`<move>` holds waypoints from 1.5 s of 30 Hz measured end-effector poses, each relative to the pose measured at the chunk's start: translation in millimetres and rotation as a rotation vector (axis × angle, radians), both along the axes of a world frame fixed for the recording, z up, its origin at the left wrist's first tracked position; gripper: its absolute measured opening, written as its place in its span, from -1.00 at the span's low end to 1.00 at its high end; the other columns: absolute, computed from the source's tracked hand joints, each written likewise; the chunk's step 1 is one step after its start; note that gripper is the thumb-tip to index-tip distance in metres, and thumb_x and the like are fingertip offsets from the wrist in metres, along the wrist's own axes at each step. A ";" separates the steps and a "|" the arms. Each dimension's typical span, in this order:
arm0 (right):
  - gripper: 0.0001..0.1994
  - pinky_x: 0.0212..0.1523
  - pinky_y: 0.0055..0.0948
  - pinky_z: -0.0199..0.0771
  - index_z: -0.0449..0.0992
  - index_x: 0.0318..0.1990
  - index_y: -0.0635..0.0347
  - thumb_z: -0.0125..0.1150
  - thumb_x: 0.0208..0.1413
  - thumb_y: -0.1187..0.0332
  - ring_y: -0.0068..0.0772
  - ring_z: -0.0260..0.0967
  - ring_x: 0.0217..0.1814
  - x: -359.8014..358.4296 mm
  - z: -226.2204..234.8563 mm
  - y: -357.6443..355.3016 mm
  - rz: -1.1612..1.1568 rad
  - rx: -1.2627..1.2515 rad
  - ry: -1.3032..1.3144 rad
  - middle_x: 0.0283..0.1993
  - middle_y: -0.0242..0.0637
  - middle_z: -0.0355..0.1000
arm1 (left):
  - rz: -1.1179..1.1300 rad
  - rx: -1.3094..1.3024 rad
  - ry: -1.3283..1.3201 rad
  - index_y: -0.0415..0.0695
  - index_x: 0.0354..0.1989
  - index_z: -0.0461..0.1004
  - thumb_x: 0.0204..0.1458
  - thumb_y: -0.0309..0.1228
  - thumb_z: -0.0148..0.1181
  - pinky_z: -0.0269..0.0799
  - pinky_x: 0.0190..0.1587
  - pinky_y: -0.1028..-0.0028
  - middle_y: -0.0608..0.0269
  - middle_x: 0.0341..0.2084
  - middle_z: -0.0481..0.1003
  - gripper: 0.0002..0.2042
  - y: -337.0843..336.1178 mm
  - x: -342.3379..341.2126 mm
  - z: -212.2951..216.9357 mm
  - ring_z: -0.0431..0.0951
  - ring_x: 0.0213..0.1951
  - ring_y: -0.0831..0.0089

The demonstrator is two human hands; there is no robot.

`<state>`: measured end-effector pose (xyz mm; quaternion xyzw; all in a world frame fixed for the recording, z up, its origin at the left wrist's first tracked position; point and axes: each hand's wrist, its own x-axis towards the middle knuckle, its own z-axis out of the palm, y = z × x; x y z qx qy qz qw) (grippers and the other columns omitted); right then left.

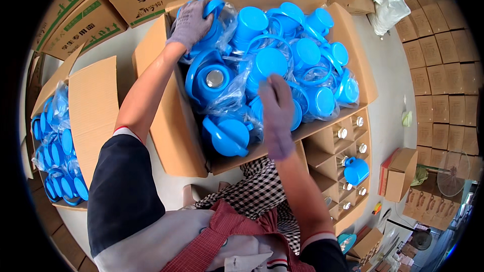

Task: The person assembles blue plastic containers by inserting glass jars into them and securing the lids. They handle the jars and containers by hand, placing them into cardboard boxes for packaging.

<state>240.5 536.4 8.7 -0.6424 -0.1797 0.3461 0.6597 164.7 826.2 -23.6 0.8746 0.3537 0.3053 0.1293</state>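
Our gloved left hand (190, 22) grips a bagged blue jug (212, 20) at the carton's (156, 121) far left corner. Our right hand (276, 113) hovers open over nearer jugs.

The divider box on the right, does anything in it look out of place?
Yes. One blue cup sits in the divider box with no plastic bag around it, while the cells around it show only small silvery tops. It is the only blue piece there.
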 end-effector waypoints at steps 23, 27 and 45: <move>-0.75 -0.31 -0.38 0.44 0.50 -0.21 0.31 0.25 -0.02 0.36 -0.29 0.46 -0.39 24.4 181.5 -193.3 -0.170 -0.227 -1.531 -0.42 -0.16 0.49 | -1.095 -0.200 -0.131 -0.08 0.16 0.37 0.05 -0.15 0.21 0.38 0.12 0.27 0.00 0.17 0.34 -0.49 -175.9 32.0 305.5 0.39 0.15 0.06; -0.69 -0.23 -0.19 0.45 0.52 -0.19 0.30 0.27 -0.05 0.28 0.04 0.48 -0.27 -21.0 161.9 -243.5 -0.055 -0.415 -1.522 -0.27 -0.02 0.51 | -1.409 0.020 -0.019 -0.19 0.04 0.44 0.18 -0.17 0.00 0.29 0.17 0.35 0.14 0.09 0.38 -0.61 -174.9 58.8 211.6 0.35 0.15 0.27; -0.62 -0.24 -0.28 0.52 0.48 -0.05 0.28 0.30 -0.02 0.30 -0.07 0.55 -0.29 -127.8 131.8 -294.3 -0.054 -0.595 -1.208 -0.29 -0.03 0.55 | -0.823 -1.150 0.919 -0.20 0.19 0.34 -0.08 0.12 0.22 0.53 -0.05 0.37 -0.03 0.04 0.42 -0.25 -254.0 -33.9 184.0 0.53 -0.01 0.24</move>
